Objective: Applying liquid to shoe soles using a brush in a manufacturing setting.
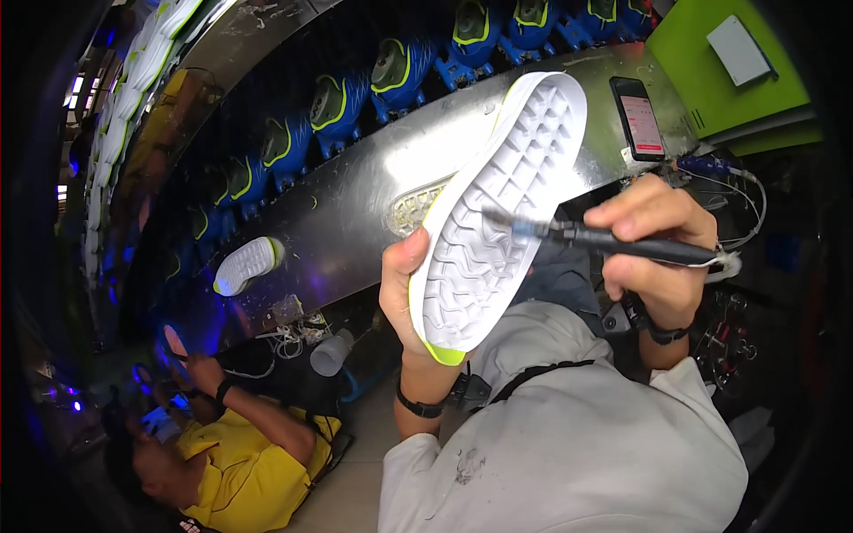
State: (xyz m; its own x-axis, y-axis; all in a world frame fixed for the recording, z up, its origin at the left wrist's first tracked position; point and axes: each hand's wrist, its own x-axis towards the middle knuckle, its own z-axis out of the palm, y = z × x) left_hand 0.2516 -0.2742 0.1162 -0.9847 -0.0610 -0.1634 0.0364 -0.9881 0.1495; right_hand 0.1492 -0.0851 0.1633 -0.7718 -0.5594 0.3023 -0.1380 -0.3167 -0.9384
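A large white shoe sole [498,186] with a lime-green edge is raised above the metal bench, tread side toward me. My left hand [404,280] is closed round its lower left edge, thumb showing at the rim. In my right hand [662,244] is a black-handled brush [640,244], gripped between thumb and fingers, with a thin tube or cable at its back end. Its blurred tip lies over the middle of the tread; whether it touches cannot be made out. Partly behind the sole, a clear-looking sole-shaped piece [413,209] rests on the bench.
Blue shoe uppers [400,75] line the far side of the metal bench [355,191]. Another white sole [249,265] lies on the left. A phone [636,120] and green panel [720,67] are at the right. A person in yellow [258,462] sits lower left, near a white cup [331,354].
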